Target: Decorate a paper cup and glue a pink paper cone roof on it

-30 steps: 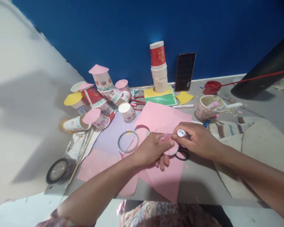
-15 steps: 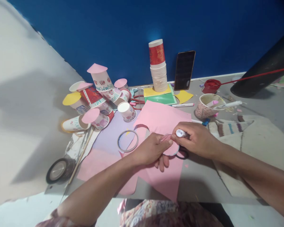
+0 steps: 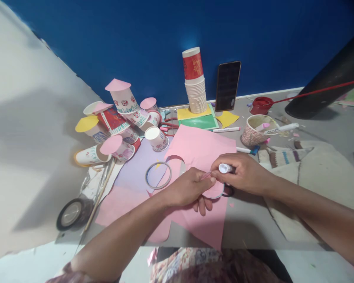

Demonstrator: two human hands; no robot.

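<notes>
My left hand [image 3: 191, 186] holds a pink paper disc [image 3: 214, 192], thumb on top and fingers curled beneath. The disc's lower edge has a pale rim, and its upper part is folded or bunched near my fingertips. My right hand [image 3: 243, 173] pinches the disc's edge with thumb and finger close to my left thumb. A white tube [image 3: 225, 168] with a hollow-looking round end sits in the same hand; its kind is not clear. Below that hand shows part of a dark ring [image 3: 228, 191]. Pink paper sheets [image 3: 205, 228] lie underneath.
Paper cups with pink and yellow cone tops [image 3: 118, 84] crowd the left. A cup stack [image 3: 196, 94] and a phone [image 3: 228, 86] stand by the blue wall. A tape roll [image 3: 146, 177], pen cup [image 3: 250, 135] and cloth [image 3: 321, 196] surround the hands.
The view has shifted slightly. The upper edge of the disc now looks more tightly bunched between my fingertips, and both hands keep their grip.
</notes>
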